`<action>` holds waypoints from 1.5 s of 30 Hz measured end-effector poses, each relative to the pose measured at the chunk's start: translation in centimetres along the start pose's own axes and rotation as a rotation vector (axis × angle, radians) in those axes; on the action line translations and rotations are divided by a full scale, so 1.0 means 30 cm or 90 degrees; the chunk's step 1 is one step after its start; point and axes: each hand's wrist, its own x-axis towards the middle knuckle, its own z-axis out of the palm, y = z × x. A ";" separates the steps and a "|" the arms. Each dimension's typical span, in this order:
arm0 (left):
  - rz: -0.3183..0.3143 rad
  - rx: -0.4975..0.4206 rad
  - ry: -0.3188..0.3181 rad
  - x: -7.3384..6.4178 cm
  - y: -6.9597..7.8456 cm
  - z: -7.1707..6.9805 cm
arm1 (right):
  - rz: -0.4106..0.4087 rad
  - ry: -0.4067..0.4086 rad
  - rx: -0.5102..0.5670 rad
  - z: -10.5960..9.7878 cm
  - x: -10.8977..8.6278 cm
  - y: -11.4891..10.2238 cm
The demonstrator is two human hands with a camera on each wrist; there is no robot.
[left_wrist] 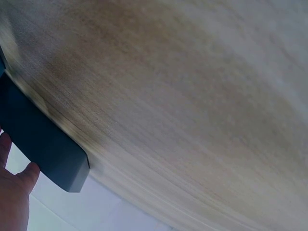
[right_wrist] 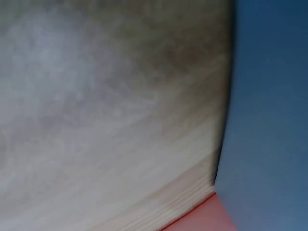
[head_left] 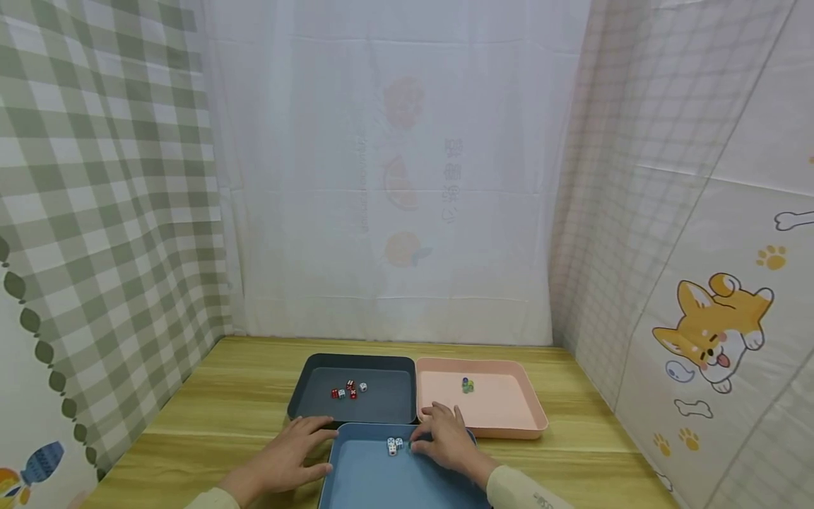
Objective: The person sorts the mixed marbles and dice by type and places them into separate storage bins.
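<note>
My left hand (head_left: 286, 452) reaches to the left side of the blue tray (head_left: 381, 484), fingers extended and fingertips right at its rim. Over the tray's far right part is my right hand (head_left: 445, 437), palm down, thumb and index finger bent toward each other. At their tips shows a small greenish patch, partly hidden; I cannot tell whether they pinch it. Just left of those fingertips, several white dice (head_left: 392, 445) sit close together in the blue tray. The left wrist view catches left fingers (left_wrist: 30, 175) against a dark tray side (left_wrist: 43, 134).
Behind stands a dark grey tray (head_left: 388, 410) with several red and white dice (head_left: 350, 390). Beside it, a pink tray (head_left: 509, 403) holds small green and blue pieces (head_left: 468, 386). Curtains surround the wooden table (head_left: 222, 396) at the back and sides.
</note>
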 end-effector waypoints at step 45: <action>-0.017 -0.012 -0.019 0.003 -0.014 0.008 | 0.089 0.158 0.058 -0.125 0.001 0.152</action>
